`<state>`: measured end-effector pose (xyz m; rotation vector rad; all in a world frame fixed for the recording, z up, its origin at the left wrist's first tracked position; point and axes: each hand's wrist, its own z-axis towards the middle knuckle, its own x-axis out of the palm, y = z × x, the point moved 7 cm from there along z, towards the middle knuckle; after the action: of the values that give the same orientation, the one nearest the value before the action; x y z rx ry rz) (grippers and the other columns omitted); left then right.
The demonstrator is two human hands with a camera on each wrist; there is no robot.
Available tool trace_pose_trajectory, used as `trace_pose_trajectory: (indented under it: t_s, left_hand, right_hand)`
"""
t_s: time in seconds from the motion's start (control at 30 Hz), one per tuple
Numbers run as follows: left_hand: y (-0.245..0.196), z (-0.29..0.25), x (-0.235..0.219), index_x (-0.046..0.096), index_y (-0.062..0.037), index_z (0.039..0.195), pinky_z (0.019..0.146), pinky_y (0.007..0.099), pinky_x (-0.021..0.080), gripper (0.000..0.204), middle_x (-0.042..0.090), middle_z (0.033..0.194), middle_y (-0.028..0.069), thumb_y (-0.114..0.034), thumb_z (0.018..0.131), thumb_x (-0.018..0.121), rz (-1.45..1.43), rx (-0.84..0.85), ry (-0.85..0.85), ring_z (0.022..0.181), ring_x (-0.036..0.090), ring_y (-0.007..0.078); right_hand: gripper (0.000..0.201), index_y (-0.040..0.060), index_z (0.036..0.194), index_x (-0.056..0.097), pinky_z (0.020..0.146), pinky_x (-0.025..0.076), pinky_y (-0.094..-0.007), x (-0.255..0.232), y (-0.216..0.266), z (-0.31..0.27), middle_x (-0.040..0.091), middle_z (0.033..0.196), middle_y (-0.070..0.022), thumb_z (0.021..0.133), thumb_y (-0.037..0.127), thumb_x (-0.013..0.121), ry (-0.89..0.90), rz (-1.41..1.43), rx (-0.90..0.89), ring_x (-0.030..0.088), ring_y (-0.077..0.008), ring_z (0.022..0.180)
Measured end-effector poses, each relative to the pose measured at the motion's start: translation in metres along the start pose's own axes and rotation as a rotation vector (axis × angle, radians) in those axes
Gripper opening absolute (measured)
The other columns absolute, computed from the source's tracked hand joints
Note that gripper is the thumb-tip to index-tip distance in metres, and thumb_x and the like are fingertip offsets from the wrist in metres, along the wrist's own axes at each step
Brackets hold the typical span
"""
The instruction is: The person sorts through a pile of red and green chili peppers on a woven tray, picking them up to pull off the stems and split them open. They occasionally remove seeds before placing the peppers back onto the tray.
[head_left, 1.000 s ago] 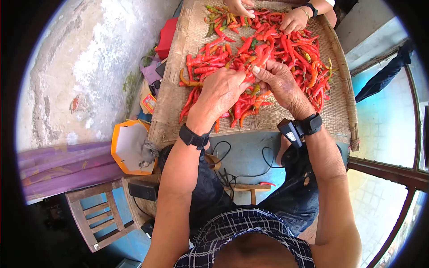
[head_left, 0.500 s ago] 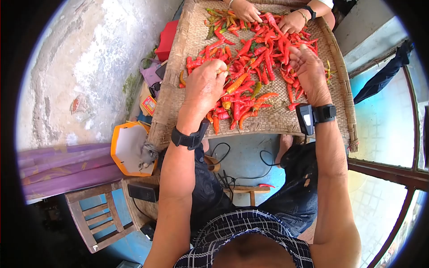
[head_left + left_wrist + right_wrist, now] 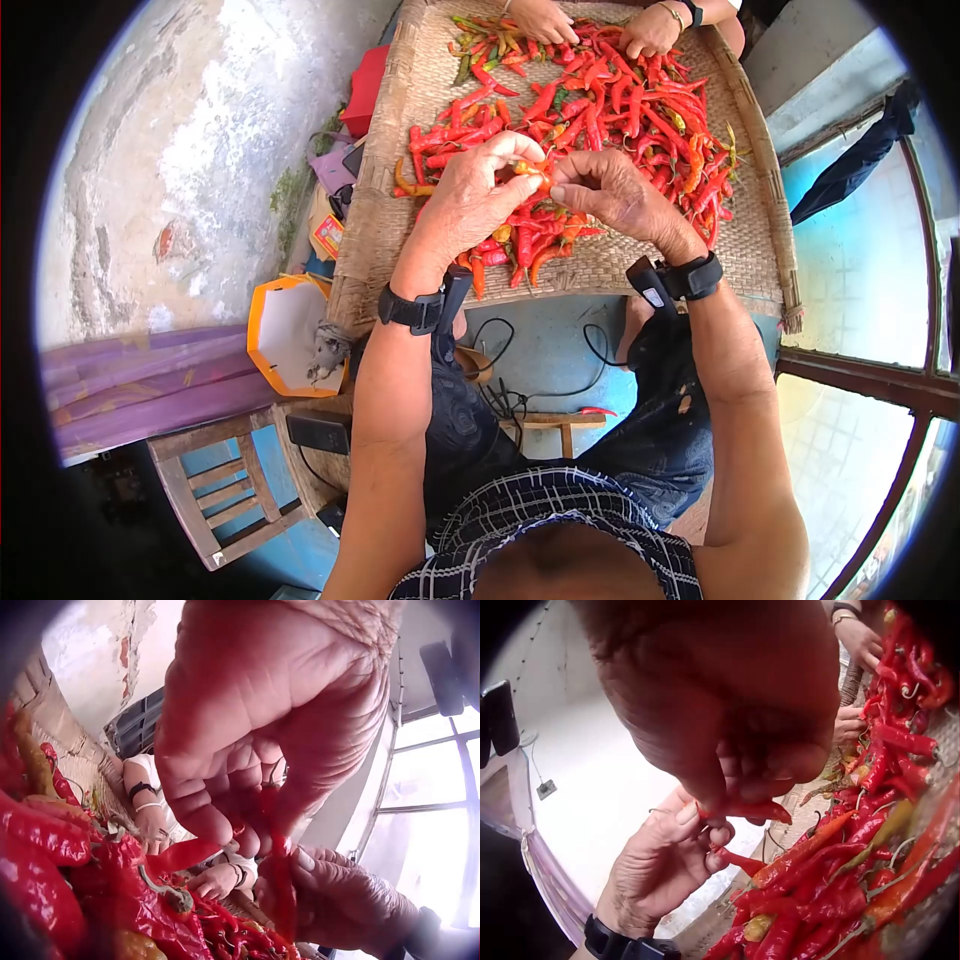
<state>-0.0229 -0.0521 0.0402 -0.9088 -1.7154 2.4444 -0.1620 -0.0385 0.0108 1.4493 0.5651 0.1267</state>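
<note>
Above the heap of chili peppers point(image 3: 660, 130), my two hands meet around one red chili pepper point(image 3: 754, 811). Thumb and fingers of my left hand point(image 3: 470, 200) pinch it near its stem end, the thin stem sticking out beyond them in the left wrist view. A second red chili point(image 3: 184, 856) is tucked in the left hand's curled fingers. My right hand point(image 3: 625, 200) grips the same first pepper between thumb and fingers, from the right. Its palm and curled fingers fill the upper part of the right wrist view.
The heap lies on a large woven tray point(image 3: 400, 240). At its far edge another person's hands point(image 3: 650, 32) rest among the peppers, near some green and yellow ones point(image 3: 485, 45). An orange-rimmed box point(image 3: 262, 330) and a wooden chair point(image 3: 225, 490) stand at the left.
My hands were together a second ago, then parted, the right one over the right side of the heap. Now they are together again at a pepper. The other person's hands have shifted slightly.
</note>
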Motion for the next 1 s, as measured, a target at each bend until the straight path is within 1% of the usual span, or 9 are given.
trace_pose_trajectory:
  t_s: [0.13,0.23,0.33,0.4,0.57,0.8,0.83,0.93,1.0]
  left_hand:
    - [0.007,-0.004,0.001,0.057,-0.0034,0.103,0.069,0.0268,0.048,0.025,0.062,0.091,0.0091,-0.009,0.08,0.064,0.04,-0.172,0.079,0.079,0.058,0.0113]
    - [0.013,-0.003,0.003,0.056,-0.0045,0.102,0.072,0.0308,0.048,0.028,0.061,0.091,0.0117,-0.01,0.076,0.067,0.283,-0.127,0.042,0.082,0.059,0.0189]
    - [0.003,-0.006,0.01,0.055,-0.0051,0.098,0.076,0.0362,0.047,0.031,0.059,0.092,0.0121,-0.012,0.072,0.07,0.634,0.105,-0.011,0.089,0.057,0.0283]
    - [0.007,-0.007,0.015,0.054,-0.0055,0.097,0.079,0.0403,0.044,0.032,0.057,0.094,0.0122,-0.013,0.07,0.07,0.685,0.092,0.008,0.094,0.053,0.0327]
    - [0.014,-0.008,0.024,0.053,-0.0061,0.098,0.074,0.0415,0.046,0.03,0.057,0.092,0.0132,-0.009,0.071,0.064,0.775,0.089,0.077,0.088,0.055,0.0322]
    - [0.006,-0.009,0.034,0.058,-0.0047,0.085,0.067,0.0391,0.05,0.012,0.061,0.078,0.0105,-0.006,0.073,0.056,0.906,0.101,0.06,0.081,0.058,0.0298]
    - [0.006,-0.01,0.039,0.058,-0.0044,0.084,0.066,0.0382,0.05,0.011,0.062,0.077,0.0101,-0.007,0.073,0.056,0.931,0.112,0.075,0.08,0.059,0.0281]
    - [0.006,-0.012,0.045,0.059,-0.0045,0.083,0.064,0.0353,0.05,0.011,0.062,0.076,0.01,-0.007,0.072,0.058,0.973,0.125,0.086,0.079,0.06,0.0235]
    - [0.005,-0.015,0.043,0.06,-0.0043,0.083,0.063,0.0346,0.05,0.012,0.062,0.073,0.0105,-0.007,0.072,0.058,0.936,0.156,0.073,0.076,0.061,0.0244]
  right_hand:
    - [0.014,0.0018,0.089,0.06,0.056,0.039,-0.0201,-0.032,-0.007,-0.002,0.053,0.07,0.0046,0.087,0.016,0.061,-0.032,-0.104,0.046,0.048,-0.0037,0.064]
    - [0.035,-0.0024,0.111,0.058,0.054,0.043,-0.0212,-0.086,-0.021,-0.001,0.063,0.079,-0.0041,0.087,0.022,0.062,-0.657,0.55,-0.047,0.052,-0.0059,0.061]
    - [0.041,-0.0049,0.117,0.054,0.059,0.046,-0.024,-0.098,-0.069,0.01,0.065,0.088,-0.008,0.087,0.022,0.061,-0.628,0.059,0.109,0.057,-0.0119,0.066]
    - [0.051,-0.0045,0.122,0.049,0.077,0.05,-0.0335,-0.082,-0.092,0.021,0.065,0.094,-0.0181,0.083,0.026,0.064,-0.45,-0.373,0.2,0.064,-0.0253,0.088]
    - [0.053,0.0049,0.125,0.049,0.084,0.047,-0.0412,-0.069,-0.101,0.047,0.062,0.103,-0.0237,0.082,0.034,0.059,-0.537,-0.594,0.085,0.059,-0.0361,0.099]
    - [0.042,0.005,0.117,0.057,0.079,0.048,-0.0411,-0.036,-0.1,0.118,0.062,0.099,-0.0232,0.08,0.026,0.055,-0.266,-0.461,0.052,0.062,-0.0337,0.092]
    - [0.035,0.0049,0.112,0.061,0.07,0.05,-0.0342,-0.023,-0.081,0.117,0.066,0.089,-0.0167,0.079,0.017,0.056,-0.22,-0.394,0.187,0.064,-0.0234,0.078]
    - [0.035,0.0042,0.118,0.058,0.072,0.047,-0.0238,0.016,-0.061,0.129,0.064,0.085,-0.0023,0.083,0.009,0.057,0.006,-0.068,0.105,0.057,-0.0096,0.079]
    - [0.032,0.0038,0.117,0.059,0.072,0.047,-0.0241,0.028,-0.04,0.128,0.062,0.087,0.001,0.085,0.004,0.054,0.072,-0.057,0.078,0.057,-0.0093,0.08]
